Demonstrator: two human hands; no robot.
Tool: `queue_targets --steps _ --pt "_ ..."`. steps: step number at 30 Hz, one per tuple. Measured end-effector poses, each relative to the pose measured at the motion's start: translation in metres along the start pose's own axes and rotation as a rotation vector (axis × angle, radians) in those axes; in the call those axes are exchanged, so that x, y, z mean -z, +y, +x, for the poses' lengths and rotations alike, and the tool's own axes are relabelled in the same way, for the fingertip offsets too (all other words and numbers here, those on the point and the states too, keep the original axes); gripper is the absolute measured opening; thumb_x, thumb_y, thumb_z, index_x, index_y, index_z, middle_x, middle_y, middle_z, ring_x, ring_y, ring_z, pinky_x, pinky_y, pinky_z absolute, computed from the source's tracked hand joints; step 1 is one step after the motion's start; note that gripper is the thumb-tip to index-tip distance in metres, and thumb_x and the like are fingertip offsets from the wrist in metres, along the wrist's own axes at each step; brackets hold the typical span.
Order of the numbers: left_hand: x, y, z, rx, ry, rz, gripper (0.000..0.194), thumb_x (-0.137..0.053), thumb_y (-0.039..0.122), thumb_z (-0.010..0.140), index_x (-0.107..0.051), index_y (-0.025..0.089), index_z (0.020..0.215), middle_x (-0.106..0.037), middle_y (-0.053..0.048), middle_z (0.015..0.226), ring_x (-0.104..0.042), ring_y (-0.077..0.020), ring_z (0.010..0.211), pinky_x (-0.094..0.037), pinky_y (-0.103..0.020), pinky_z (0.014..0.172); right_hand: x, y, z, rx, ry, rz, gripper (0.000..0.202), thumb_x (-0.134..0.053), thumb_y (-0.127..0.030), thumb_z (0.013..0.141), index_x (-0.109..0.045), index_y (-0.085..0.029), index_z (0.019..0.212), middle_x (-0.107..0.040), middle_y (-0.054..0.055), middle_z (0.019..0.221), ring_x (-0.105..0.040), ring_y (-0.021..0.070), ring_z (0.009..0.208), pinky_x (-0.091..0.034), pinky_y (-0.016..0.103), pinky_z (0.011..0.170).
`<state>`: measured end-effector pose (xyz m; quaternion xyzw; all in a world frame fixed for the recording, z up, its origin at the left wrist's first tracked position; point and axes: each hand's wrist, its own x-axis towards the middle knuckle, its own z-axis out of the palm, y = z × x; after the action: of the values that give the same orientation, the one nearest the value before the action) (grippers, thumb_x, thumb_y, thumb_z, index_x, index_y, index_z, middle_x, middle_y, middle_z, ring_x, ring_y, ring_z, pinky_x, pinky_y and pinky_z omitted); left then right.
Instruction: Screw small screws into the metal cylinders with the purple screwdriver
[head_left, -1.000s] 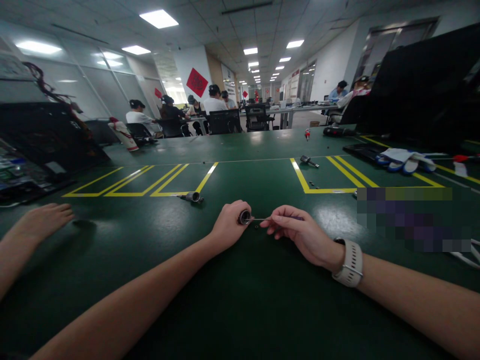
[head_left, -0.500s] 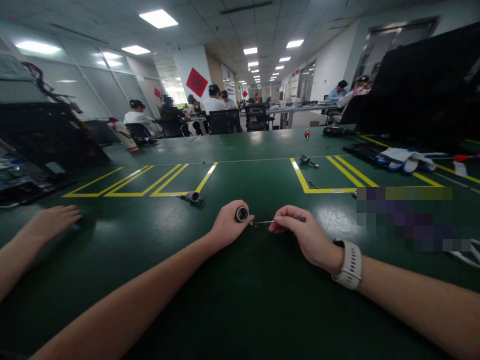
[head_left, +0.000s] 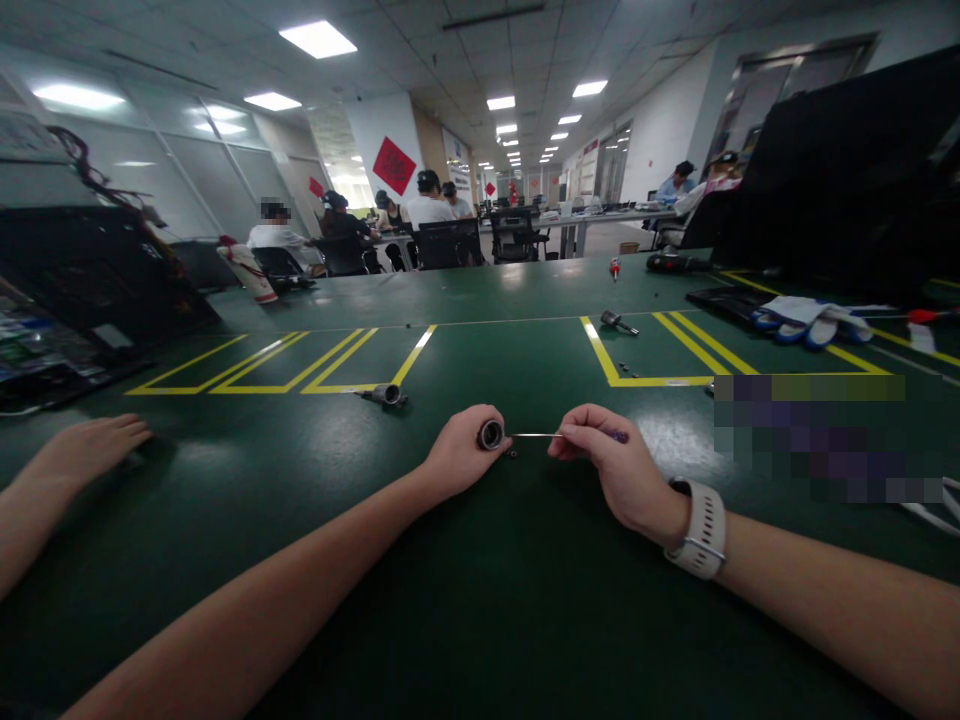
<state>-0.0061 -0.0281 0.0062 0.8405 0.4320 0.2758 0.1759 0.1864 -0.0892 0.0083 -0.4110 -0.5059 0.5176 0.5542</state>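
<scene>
My left hand (head_left: 461, 455) is wrapped round a dark metal cylinder (head_left: 490, 434), its round open end facing me. In my right hand (head_left: 600, 450) a thin screwdriver with a purple handle (head_left: 619, 437) is pinched, its shaft (head_left: 536, 435) pointing left. The shaft's tip reaches the fingertips of my left hand, beside the cylinder; what it touches there is too small to tell. Just below the tip a tiny metal part (head_left: 513, 454) lies on the green table (head_left: 480, 600).
Another person's hand (head_left: 97, 450) rests at the left. Beyond my hands are a metal part (head_left: 386, 395), a second one (head_left: 618, 322), small pieces (head_left: 626, 371) and yellow tape (head_left: 600, 350). Gloves (head_left: 814, 320) lie at the right. People sit in the background.
The cylinder in my left hand has shifted slightly right and turned a little. My right hand and the screwdriver have moved slightly right, the shaft now more level. The other person's hand has drifted left.
</scene>
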Motion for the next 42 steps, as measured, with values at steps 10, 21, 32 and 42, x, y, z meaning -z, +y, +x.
queue_targets --steps 10,21,32,42 --pt "-0.0004 -0.0012 -0.0002 0.027 0.102 -0.089 0.016 -0.062 0.027 0.072 -0.05 0.016 0.069 -0.051 0.004 0.065 -0.048 -0.0111 0.061 -0.037 -0.024 0.056 -0.0027 -0.0037 -0.0055 0.058 -0.239 -0.138 0.014 -0.054 -0.03 0.084 -0.061 -0.021 0.092 -0.064 0.004 0.097 -0.057 0.0165 0.085 -0.046 0.032 0.072" --pt "-0.0013 -0.0002 -0.0019 0.003 0.104 -0.071 0.008 -0.058 0.021 0.072 -0.052 0.016 0.07 -0.052 0.003 0.065 -0.048 -0.0111 0.061 -0.038 -0.024 0.057 -0.003 -0.0074 -0.0058 0.017 -0.303 -0.185 0.017 -0.052 -0.03 0.085 -0.06 -0.024 0.099 -0.061 0.003 0.105 -0.057 0.0161 0.089 -0.046 0.034 0.077" --pt "-0.0007 -0.0005 -0.0027 -0.065 0.088 -0.027 0.012 -0.061 0.025 0.071 -0.053 0.016 0.068 -0.055 0.001 0.067 -0.051 -0.0125 0.063 -0.039 -0.025 0.058 -0.0013 -0.0034 -0.0041 0.019 -0.378 -0.101 0.013 -0.056 -0.028 0.083 -0.061 -0.023 0.093 -0.063 0.003 0.105 -0.056 0.0166 0.091 -0.043 0.034 0.078" --pt "-0.0006 -0.0009 -0.0013 -0.064 0.056 -0.049 0.016 -0.06 0.027 0.073 -0.05 0.016 0.066 -0.05 0.003 0.064 -0.047 -0.0113 0.059 -0.036 -0.024 0.055 -0.0011 -0.0009 -0.003 0.03 -0.288 -0.073 0.011 -0.055 -0.027 0.083 -0.062 -0.02 0.086 -0.065 0.003 0.09 -0.056 0.0159 0.08 -0.041 0.031 0.07"
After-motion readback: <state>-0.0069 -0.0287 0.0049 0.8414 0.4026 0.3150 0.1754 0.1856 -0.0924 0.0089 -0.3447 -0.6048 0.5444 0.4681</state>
